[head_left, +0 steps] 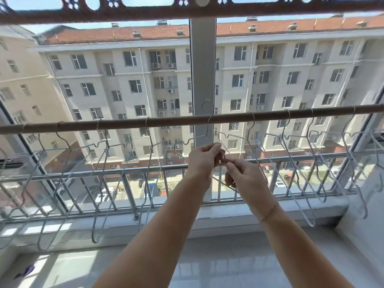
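- The wire hanger [208, 129] is in the middle of the view, at 12 o'clock from both hands. Its hook stands above the wooden rod [166, 121] and does not rest on it, and its neck crosses in front of the rod.
- The left hand [202, 161] has its fingers [214, 151] curled, and they pinch the wire just under the neck. The right hand [247, 177], at 4 o'clock from the left one, pinches a lower part of the wire between thumb and forefinger.
- First risk, as I judge it: both grips are on thin wire near the centre. The hanger can turn in the fingers, and then the hook can miss the rod, or catch it only by the tip and slide off.
- Second risk: the shoulders are wide. The left neighbour hanger [148, 129] at 9 o'clock and the right neighbour hanger [254, 121] at 3 o'clock are near. A sideways swing can tangle the wires and drag one along the rod.
- Open room: the rod is bare between these two hooks. Toward 12 o'clock there is free air up to the patterned bar [187, 11].
- Edges: the window post [202, 69] and the glass stand behind the rod, so there is little room forward. The metal railing [104, 173] runs behind the hands. Toward 6 o'clock, over the floor [207, 267], the space is free.
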Motion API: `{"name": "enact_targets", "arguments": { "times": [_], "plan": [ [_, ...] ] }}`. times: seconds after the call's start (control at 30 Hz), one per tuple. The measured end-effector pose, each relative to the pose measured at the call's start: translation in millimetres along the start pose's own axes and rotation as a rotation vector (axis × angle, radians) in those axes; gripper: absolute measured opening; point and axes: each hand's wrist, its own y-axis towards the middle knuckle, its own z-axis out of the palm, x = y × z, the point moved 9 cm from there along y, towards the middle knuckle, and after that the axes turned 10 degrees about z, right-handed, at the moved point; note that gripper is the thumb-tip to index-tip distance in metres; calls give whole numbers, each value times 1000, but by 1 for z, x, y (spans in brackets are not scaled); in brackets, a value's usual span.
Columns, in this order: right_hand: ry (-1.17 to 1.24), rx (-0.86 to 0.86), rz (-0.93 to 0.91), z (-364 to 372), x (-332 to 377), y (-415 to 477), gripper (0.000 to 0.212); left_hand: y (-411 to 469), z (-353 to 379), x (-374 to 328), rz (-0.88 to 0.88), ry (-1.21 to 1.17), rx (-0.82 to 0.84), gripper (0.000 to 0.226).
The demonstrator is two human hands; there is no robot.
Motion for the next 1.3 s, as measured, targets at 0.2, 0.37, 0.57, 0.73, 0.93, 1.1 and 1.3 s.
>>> {"name": "enact_targets", "arguments": {
  "times": [0.2,0.37,0.57,0.73,0.93,1.1,1.3],
  "plan": [
    [-95,-42,27,6,-17,-5,24,-2,-13,24,-73,20,12,23],
    [-93,-84,70,9,-25,-9,21,-2,-15,28,-112,37,79,14],
    [-184,-243,73,6,-27,-23,22,-5,-31,30,-124,59,115,14],
    [-357,-402,3,8,-16,-39,29,-14,-53,25,-110,62,91,9],
    [-421,-429,-153,32,28,-62,29,-35,-83,-6,-23,10,47,13],
    [-237,-255,-221,75,54,-77,26,-50,-130,-50,160,16,-84,12],
    [-81,50,-154,158,64,-91,23,-66,-215,-92,376,82,-326,17]
  ]
}}
